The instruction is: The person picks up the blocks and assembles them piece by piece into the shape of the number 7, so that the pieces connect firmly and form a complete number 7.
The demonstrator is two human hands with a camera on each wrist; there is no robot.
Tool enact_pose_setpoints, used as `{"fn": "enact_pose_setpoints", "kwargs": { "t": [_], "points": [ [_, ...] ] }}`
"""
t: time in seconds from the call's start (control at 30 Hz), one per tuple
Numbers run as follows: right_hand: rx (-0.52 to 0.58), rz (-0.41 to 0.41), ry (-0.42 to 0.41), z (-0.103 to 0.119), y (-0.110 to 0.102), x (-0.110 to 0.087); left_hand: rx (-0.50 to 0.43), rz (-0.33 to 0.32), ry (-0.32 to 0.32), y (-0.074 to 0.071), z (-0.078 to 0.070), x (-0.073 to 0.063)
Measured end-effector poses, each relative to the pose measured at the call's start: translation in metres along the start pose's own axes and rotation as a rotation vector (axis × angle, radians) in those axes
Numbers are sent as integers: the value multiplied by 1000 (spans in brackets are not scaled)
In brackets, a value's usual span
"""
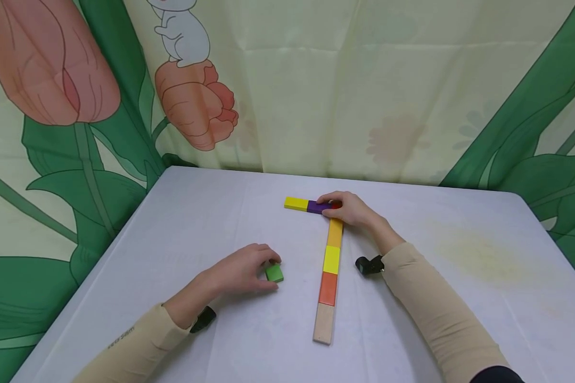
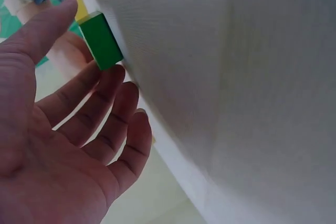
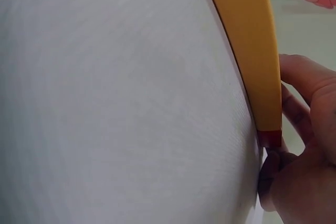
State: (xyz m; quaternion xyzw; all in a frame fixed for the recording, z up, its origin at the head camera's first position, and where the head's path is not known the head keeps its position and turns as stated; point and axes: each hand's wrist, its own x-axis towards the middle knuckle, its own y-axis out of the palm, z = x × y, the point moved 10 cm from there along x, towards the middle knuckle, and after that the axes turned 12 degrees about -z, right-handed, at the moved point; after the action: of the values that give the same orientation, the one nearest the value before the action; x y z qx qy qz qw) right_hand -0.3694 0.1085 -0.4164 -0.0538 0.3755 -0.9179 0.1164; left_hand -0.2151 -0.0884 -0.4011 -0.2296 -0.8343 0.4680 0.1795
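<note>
A line of flat blocks runs toward me on the white cloth: orange [image 1: 335,232], yellow [image 1: 331,259], red-orange [image 1: 328,288] and bare wood [image 1: 323,323]. At its far end a cross row holds a yellow block [image 1: 295,203], a purple block [image 1: 316,206] and a red block [image 3: 269,139], mostly hidden in the head view. My right hand [image 1: 339,206] curls over the red block, its fingers [image 3: 302,111] bent beside the orange block [image 3: 247,40]. My left hand [image 1: 267,270] lies flat to the left. Its straight fingers [image 2: 102,87] touch a small green block [image 1: 274,273] [image 2: 101,40], and the thumb stands just off it.
The table [image 1: 182,213] is covered by a white cloth with a faint yellowish stain [image 1: 479,255] at the right. A tulip-print curtain [image 1: 364,96] hangs close behind and beside it. Black wrist cameras [image 1: 369,264] [image 1: 203,318] sit on both forearms.
</note>
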Motion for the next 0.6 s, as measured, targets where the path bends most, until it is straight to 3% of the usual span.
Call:
{"fn": "enact_pose_setpoints", "kwargs": {
  "t": [0.33, 0.6],
  "points": [
    [-6, -3, 2, -3, 0, -1, -4, -33, 2, -1, -1, -3],
    [-2, -1, 3, 0, 0, -1, -23, -50, -25, -4, 11, 4]
  ]
}}
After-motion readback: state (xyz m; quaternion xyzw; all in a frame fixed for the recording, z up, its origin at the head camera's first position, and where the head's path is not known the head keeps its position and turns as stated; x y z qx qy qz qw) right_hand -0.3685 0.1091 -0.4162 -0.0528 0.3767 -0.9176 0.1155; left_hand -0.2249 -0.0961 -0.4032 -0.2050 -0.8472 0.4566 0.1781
